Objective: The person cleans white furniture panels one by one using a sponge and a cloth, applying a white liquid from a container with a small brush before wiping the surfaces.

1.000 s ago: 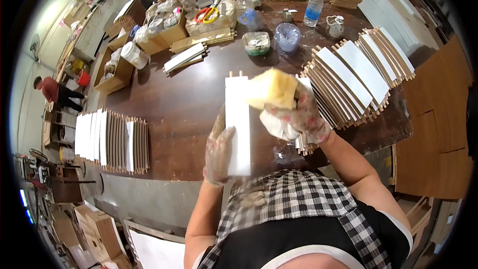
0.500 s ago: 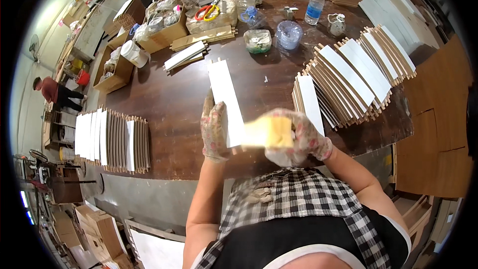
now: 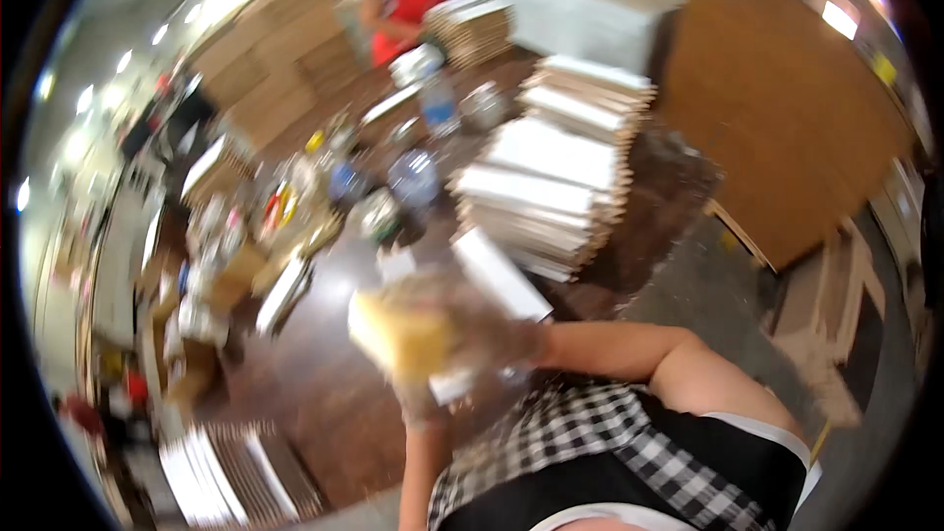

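Observation:
My gloved right hand [image 3: 482, 320], blurred by motion, grips a yellow sponge [image 3: 403, 334]. The sponge is above a white slat [image 3: 397, 264]; sponge and hand cover its middle, and only its two ends show. Whether the sponge touches the slat I cannot tell. My gloved left hand [image 3: 421, 403] is at the slat's near end, its fingers hidden behind the sponge. Just right of my right hand, another white slat [image 3: 501, 275] lies on the brown table [image 3: 344, 433], beside a large stack of white slats [image 3: 551, 177].
Another slat stack [image 3: 226, 472] stands at the near left. Farther back are a clear tub [image 3: 413, 177], a water bottle [image 3: 439, 108], a shallow container [image 3: 379, 216] and scissors [image 3: 280, 206]. A person in a red apron [image 3: 423, 0] stands across the table.
The whole view has swung to the right and tilted, bringing the person in the red apron into sight. My right hand with the sponge has moved left and up over the slat, covering my left fingers.

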{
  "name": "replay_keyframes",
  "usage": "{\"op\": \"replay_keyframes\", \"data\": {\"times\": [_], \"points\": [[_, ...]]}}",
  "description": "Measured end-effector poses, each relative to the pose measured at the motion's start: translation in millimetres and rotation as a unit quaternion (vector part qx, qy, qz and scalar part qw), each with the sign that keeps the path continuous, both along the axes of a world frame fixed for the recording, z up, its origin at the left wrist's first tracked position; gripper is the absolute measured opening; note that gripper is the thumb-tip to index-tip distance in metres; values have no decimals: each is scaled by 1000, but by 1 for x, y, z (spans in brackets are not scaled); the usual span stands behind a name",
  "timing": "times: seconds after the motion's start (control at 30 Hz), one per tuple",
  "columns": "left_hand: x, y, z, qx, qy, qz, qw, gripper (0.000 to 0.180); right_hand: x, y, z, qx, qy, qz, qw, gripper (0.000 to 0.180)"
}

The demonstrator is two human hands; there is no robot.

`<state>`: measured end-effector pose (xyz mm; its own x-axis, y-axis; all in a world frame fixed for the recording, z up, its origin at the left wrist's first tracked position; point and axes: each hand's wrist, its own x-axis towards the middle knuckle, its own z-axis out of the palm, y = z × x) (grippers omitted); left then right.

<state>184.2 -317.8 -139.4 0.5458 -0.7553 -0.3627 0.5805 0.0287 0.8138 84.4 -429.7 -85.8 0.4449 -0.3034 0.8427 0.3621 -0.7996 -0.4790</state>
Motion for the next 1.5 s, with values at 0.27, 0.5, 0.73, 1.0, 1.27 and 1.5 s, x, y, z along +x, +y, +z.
{"op": "replay_keyframes", "data": {"times": [0.27,0.5,0.73,1.0,1.27,1.5], "points": [[3,7,15,23,38,-321,946,52,-65,-70,-14,52,-113,-285,950,74],[-64,-2,24,-62,-48,-491,868,55,-135,35,-13,90,-131,-401,902,70],[-121,-13,18,-84,-46,-603,792,52,-97,156,-48,53,-120,-457,880,62],[-136,-18,12,-87,-41,-617,781,49,-138,151,-16,403,-351,-61,843,65],[-132,-24,9,-90,-47,-601,793,46,-112,156,1,336,-274,-287,854,57],[-133,-23,5,-95,-47,-599,794,43,-116,159,2,433,-401,-309,746,56]]}}
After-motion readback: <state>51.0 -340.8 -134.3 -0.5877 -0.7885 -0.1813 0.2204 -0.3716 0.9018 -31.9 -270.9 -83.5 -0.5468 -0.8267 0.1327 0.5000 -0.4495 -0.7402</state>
